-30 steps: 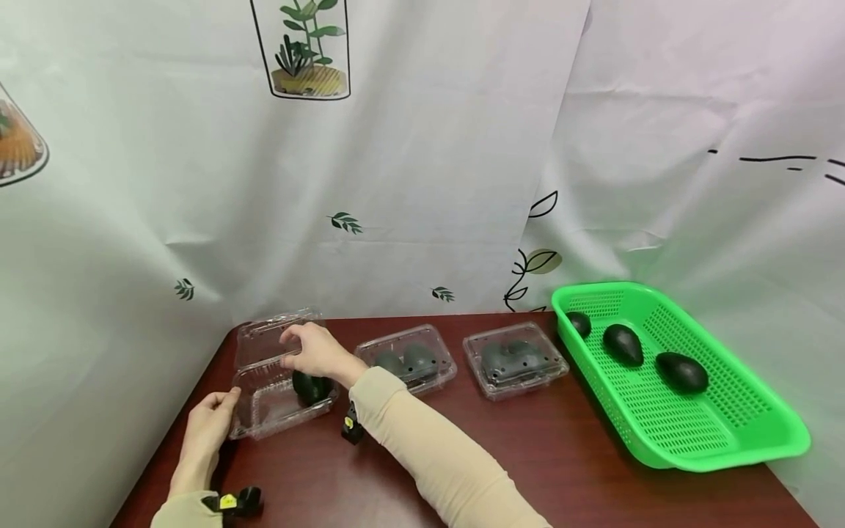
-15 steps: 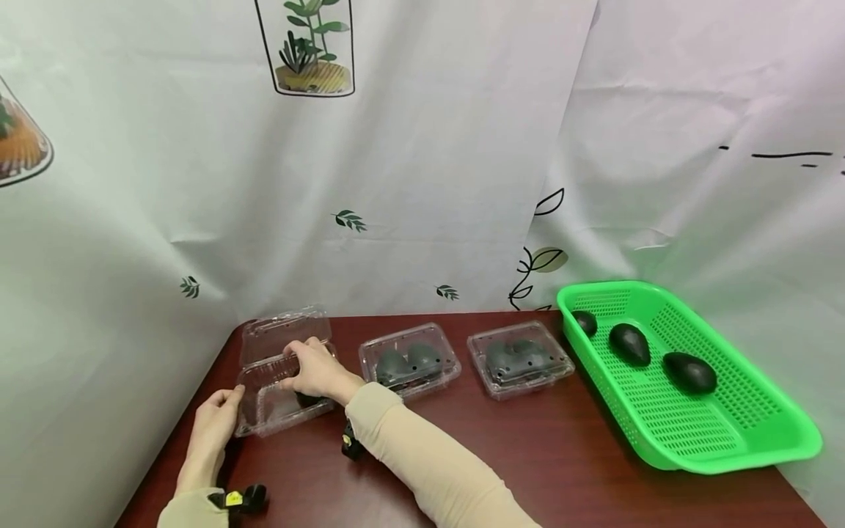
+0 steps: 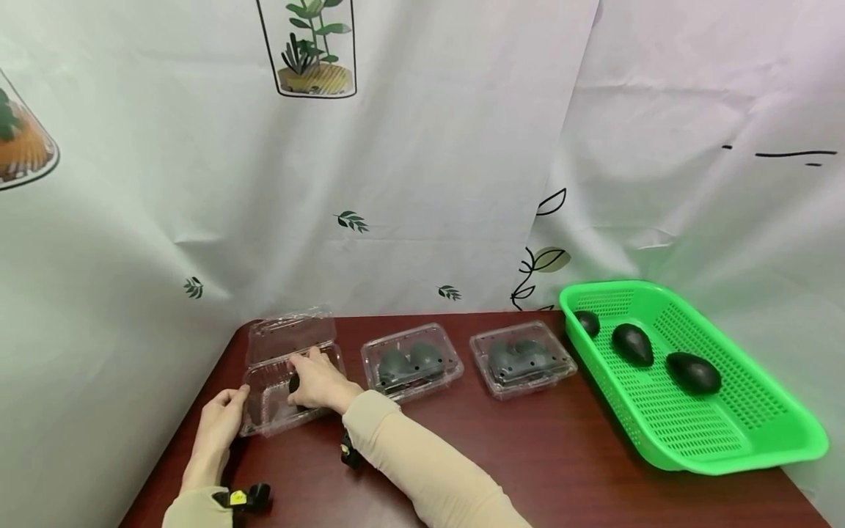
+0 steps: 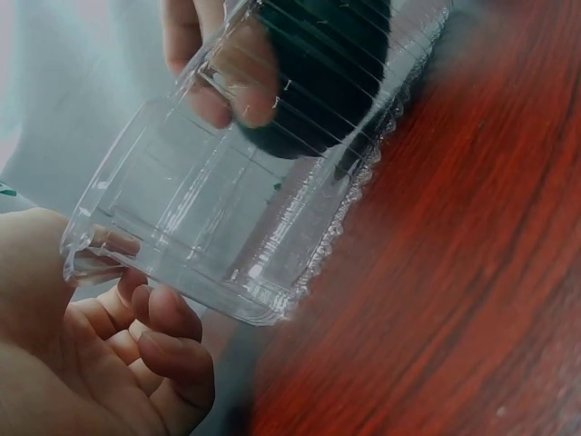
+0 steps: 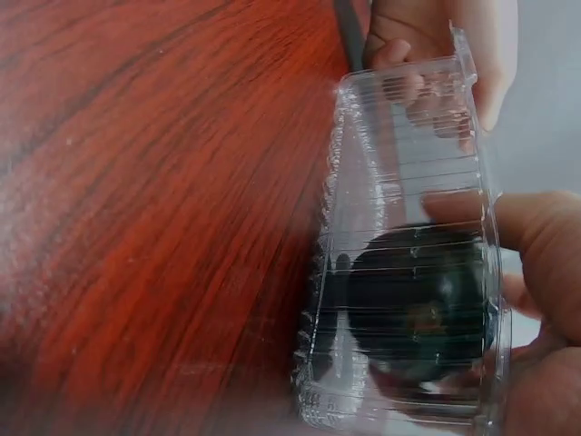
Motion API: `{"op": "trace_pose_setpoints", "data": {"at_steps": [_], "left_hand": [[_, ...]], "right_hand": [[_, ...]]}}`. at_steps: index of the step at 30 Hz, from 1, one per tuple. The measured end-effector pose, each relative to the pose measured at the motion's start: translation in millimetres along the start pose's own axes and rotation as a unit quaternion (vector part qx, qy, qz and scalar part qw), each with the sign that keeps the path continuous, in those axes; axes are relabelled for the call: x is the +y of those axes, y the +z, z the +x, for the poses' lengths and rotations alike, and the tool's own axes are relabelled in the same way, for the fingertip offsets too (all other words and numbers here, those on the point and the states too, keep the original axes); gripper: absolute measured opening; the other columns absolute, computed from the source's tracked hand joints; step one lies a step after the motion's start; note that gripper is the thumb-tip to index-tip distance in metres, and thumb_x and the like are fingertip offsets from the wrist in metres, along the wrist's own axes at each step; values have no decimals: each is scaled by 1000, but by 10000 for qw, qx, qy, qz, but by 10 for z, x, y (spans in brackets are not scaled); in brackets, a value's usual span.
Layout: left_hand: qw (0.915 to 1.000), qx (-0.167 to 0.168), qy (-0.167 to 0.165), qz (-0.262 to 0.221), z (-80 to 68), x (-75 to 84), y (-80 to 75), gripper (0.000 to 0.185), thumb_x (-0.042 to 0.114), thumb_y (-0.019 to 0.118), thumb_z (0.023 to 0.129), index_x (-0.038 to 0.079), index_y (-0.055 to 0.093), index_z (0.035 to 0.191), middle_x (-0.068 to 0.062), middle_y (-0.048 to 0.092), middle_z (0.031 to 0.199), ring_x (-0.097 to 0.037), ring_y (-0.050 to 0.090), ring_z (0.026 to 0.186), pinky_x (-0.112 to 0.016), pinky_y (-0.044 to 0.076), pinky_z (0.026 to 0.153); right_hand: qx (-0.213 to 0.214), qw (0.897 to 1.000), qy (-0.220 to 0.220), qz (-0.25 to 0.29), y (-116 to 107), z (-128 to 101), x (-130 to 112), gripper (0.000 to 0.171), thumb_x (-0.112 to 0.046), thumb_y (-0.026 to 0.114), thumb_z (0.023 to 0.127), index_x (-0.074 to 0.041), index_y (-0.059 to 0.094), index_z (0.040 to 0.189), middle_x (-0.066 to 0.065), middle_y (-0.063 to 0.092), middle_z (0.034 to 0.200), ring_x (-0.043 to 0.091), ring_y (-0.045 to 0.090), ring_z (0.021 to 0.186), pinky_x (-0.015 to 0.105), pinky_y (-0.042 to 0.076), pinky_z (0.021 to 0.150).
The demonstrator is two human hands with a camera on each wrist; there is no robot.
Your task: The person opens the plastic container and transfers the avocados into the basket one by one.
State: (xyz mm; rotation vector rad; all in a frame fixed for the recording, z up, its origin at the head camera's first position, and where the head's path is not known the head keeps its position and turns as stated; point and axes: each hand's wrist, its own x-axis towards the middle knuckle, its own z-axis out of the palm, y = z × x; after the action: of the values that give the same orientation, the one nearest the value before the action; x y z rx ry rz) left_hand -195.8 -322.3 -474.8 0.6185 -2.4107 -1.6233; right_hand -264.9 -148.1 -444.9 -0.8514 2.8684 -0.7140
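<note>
A hinged clear plastic clamshell box (image 3: 256,423) stands at the table's far left, its lid (image 3: 290,336) tipped back. My left hand (image 3: 220,424) pinches the box's left end; in the left wrist view its thumb lies at the rim with fingers curled beneath. Inside the box, my right hand (image 3: 321,381) grips a dark avocado (image 5: 418,300), with thumb and fingers on either side of the fruit. The avocado (image 4: 318,73) sits in the right half of the box and is mostly hidden by that hand in the head view.
Two shut clamshell boxes, one in the middle (image 3: 412,361) and one farther right (image 3: 521,359), hold dark avocados. A green plastic basket (image 3: 779,433) at the right holds three loose avocados. Patterned white cloth (image 3: 449,147) hangs behind the brown table (image 3: 528,455).
My right hand has lowered into the box and closed around the avocado. My left hand keeps its hold on the box's left end. The head view has shifted slightly.
</note>
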Motion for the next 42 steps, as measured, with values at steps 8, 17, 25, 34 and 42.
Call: {"op": "trace_pose_setpoints", "data": {"at_steps": [8, 17, 25, 34, 42], "left_hand": [[9999, -79, -111, -7, -4, -30, 12, 40, 38, 46, 102, 1, 51, 89, -2, 47, 67, -16, 47, 58, -30, 41, 53], [9999, 21, -68, 117, -7, 12, 9, 42, 40, 45, 102, 1, 51, 88, -2, 47, 72, -16, 46, 63, -31, 40, 55], [9998, -100, -94, 169, 9, -4, -10, 44, 42, 43, 103, 1, 50, 88, -3, 49, 69, -17, 47, 63, -32, 40, 57], [9998, -11, -65, 178, 4, -27, -30, 44, 42, 43, 103, 2, 49, 84, -2, 46, 70, -17, 45, 64, -31, 39, 58], [9997, -188, -29, 171, -11, -2, -9, 44, 41, 41, 103, 2, 48, 84, -4, 49, 69, -18, 47, 62, -32, 40, 57]], "right_hand": [[362, 9920, -403, 1144, -59, -32, 33, 41, -34, 85, 75, -24, 58, 103, -10, 48, 103, 3, 48, 88, 16, 39, 74], [569, 9780, -665, 1894, -414, -77, 72, 42, -37, 84, 75, -26, 56, 104, -9, 49, 104, 5, 48, 88, 18, 41, 73], [699, 9711, -766, 2150, -871, -162, 311, 42, -37, 83, 77, -25, 57, 107, -7, 50, 106, 7, 49, 91, 22, 46, 72], [1056, 9768, -562, 1775, -1376, -299, 681, 47, -35, 82, 78, -18, 58, 114, -2, 52, 110, 12, 52, 97, 27, 44, 82], [1330, 9761, -481, 1649, -1707, -432, 1154, 49, -34, 80, 80, -13, 57, 119, 4, 52, 116, 17, 53, 101, 33, 46, 84]]}}
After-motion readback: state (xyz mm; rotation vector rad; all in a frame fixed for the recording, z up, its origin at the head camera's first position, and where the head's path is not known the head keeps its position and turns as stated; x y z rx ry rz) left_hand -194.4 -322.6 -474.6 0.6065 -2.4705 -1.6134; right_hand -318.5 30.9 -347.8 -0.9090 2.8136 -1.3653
